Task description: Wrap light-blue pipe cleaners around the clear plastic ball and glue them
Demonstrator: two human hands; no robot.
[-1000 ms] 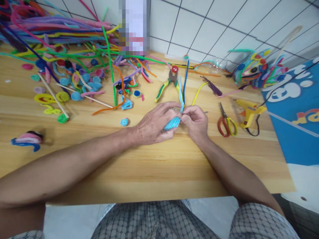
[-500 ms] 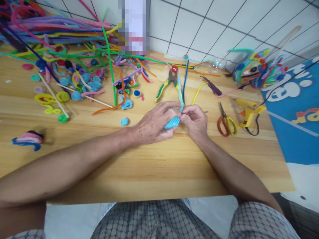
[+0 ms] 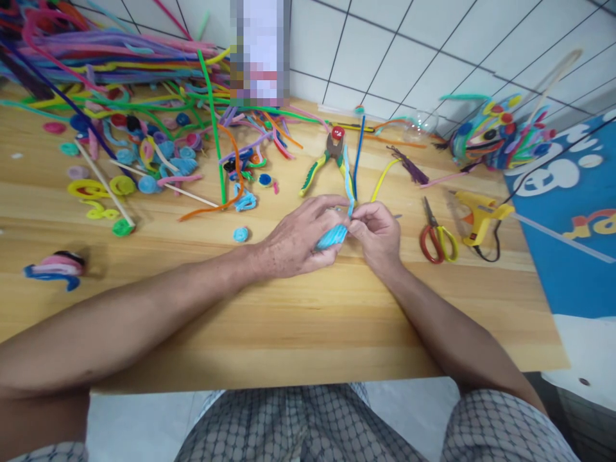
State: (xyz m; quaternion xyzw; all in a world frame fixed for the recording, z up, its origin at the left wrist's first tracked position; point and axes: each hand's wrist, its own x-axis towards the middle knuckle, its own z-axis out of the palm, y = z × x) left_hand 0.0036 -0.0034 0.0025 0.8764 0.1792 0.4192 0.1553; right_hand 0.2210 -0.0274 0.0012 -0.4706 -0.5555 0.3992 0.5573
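Note:
My left hand (image 3: 308, 237) is closed round a light blue bundle of pipe cleaner (image 3: 332, 237), its ribbed side showing between thumb and fingers. A loose light blue pipe cleaner end (image 3: 348, 183) sticks up from between my two hands. My right hand (image 3: 378, 234) pinches at the bundle's right edge, thumb against forefinger; its fingertips cover the spot where they meet the pipe cleaner. Just beyond my hands lie pliers (image 3: 333, 151) with green and yellow handles and a dark blue pipe cleaner (image 3: 359, 154). A small light blue coil (image 3: 240, 234) rests left of my left hand.
Scissors (image 3: 437, 237) and a yellow glue gun (image 3: 484, 215) lie to the right, near a blue printed sheet (image 3: 572, 276). Coloured pipe cleaners (image 3: 125, 58) pile up at the back left, with several small coils before them. A pink, black and blue piece (image 3: 55, 269) sits far left.

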